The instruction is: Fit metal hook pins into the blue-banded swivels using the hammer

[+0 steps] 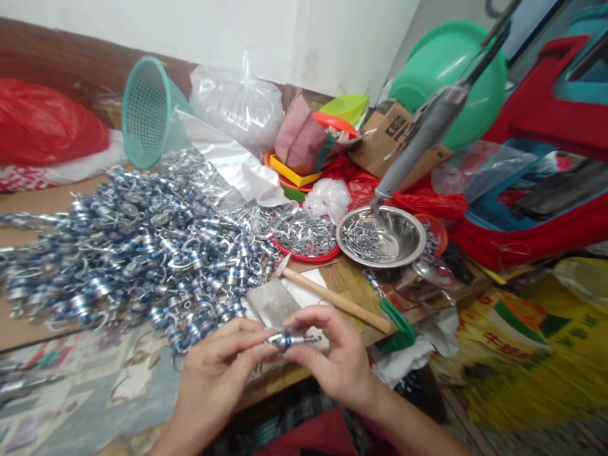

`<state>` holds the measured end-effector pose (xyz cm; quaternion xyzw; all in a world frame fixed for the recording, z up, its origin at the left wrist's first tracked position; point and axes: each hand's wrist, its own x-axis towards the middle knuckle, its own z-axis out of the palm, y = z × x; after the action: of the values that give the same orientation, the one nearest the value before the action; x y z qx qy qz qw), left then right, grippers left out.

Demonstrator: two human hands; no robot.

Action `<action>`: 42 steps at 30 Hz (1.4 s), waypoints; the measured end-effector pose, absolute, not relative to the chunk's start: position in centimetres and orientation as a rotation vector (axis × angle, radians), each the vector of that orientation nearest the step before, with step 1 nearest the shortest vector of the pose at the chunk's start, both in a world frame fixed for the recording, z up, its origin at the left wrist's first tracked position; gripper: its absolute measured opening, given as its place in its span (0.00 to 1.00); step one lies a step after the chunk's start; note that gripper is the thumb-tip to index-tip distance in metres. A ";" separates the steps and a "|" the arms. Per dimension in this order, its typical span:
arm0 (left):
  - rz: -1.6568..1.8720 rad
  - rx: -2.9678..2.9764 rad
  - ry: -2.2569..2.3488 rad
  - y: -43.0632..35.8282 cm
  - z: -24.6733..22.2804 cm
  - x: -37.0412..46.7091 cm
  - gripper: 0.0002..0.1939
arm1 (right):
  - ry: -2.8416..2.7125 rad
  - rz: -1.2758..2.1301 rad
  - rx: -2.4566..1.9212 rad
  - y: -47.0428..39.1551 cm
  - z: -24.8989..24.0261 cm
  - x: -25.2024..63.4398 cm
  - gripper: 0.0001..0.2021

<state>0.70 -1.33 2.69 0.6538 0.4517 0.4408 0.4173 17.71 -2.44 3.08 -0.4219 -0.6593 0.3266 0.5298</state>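
Note:
Between my two hands, over the table's front edge, is a small silver-and-blue metal fitting (287,341) with an eye at its right end. The fingertips of my left hand (221,367) are closed on its left end and hide part of it. My right hand (335,348) pinches its right part between thumb and fingers. Just beyond the fingers lies a flat grey metal block (278,303). A hammer (337,299) with a wooden handle rests beside the block. To the left spreads a big pile of similar fittings (142,253), many with curved hooks or rings.
A steel bowl (408,231) holds thin metal pins. Beside it, a red tray (327,254) carries small silver pieces. A grey power tool (422,133) hangs above the bowl. A green-handled tool (398,320) lies at the table edge. Behind stand a turquoise basket (156,114) and plastic bags.

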 end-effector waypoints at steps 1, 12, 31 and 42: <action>1.107 1.589 1.148 -1.4 2.8 0.6 0.06 | -1.701 0.636 -0.946 -2.5 3.1 18.0 0.15; 1.083 1.762 1.204 -1.2 4.9 0.8 0.05 | -2.166 0.008 -0.665 -1.6 3.9 19.4 0.09; 0.993 1.118 1.303 -2.0 3.5 1.1 0.15 | -1.787 0.669 -0.961 -2.1 4.1 17.6 0.06; 0.859 0.830 1.133 -0.1 4.3 0.8 0.30 | -2.453 0.061 -1.709 13.3 3.0 24.1 0.17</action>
<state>0.82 -0.06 4.32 0.3699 0.5045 0.3825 0.6799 24.11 13.25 3.00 -0.5699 -0.8180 0.0204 0.0758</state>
